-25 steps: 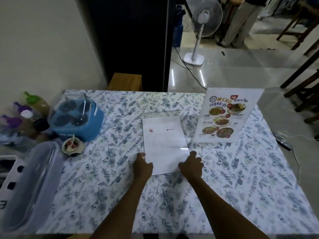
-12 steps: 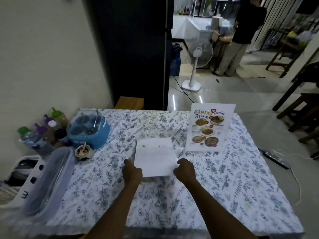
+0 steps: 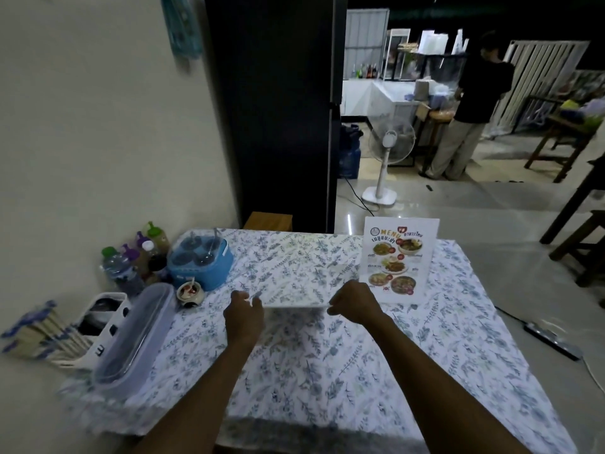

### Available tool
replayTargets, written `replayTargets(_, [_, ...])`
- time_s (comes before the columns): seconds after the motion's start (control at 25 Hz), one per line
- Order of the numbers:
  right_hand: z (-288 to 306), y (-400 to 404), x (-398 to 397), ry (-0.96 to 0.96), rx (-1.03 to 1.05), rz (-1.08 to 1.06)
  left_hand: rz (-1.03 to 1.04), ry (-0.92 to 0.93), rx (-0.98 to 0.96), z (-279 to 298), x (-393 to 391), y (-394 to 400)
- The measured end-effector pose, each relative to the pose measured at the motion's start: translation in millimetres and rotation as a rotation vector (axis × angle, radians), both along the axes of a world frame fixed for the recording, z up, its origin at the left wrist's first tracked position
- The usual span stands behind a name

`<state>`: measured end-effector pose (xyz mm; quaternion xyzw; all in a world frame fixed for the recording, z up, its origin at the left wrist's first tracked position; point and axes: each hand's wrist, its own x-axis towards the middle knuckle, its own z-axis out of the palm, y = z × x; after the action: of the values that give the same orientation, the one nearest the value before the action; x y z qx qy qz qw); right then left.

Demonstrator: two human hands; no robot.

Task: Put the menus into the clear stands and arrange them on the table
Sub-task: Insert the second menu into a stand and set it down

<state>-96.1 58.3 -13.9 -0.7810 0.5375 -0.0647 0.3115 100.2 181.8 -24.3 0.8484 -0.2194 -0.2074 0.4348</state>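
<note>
We see both hands at the middle of the surface [image 3: 425, 371], which is covered in a blue floral cloth. The left hand [image 3: 244, 311] and right hand [image 3: 355, 301] each pinch one near corner of a clear stand [image 3: 294, 276], grip clamped on it; the stand tilts away from us, its near edge showing as a pale line between the hands. Whether a sheet sits inside it we cannot tell. Just beside the right hand, a printed menu [image 3: 397, 260] stands upright. A blue caddy [image 3: 201, 262] and bottles [image 3: 131, 263] sit at the left.
</note>
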Motion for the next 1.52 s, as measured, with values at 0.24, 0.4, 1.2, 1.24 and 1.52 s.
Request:
replayTargets(0.24, [27, -37, 11, -0.079, -0.084, -0.022, -0.176, -0.236, -0.032, 8, 31, -37])
replayTargets(0.4, [29, -69, 19, -0.109, -0.049, -0.093, -0.199, -0.34, -0.034, 6, 56, -64])
replayTargets(1.2, [-1, -194, 87, 0.121, -0.023, -0.178, -0.37, -0.267, -0.194, -35, 135, -194])
replayTargets(1.24, [-5, -195, 89, 0.139, -0.038, -0.18, -0.368, -0.27, -0.186, -37, 137, -196])
replayTargets(1.52, [-20, -191, 95, 0.234, -0.15, -0.146, -0.393, -0.253, -0.158, -51, 141, -204])
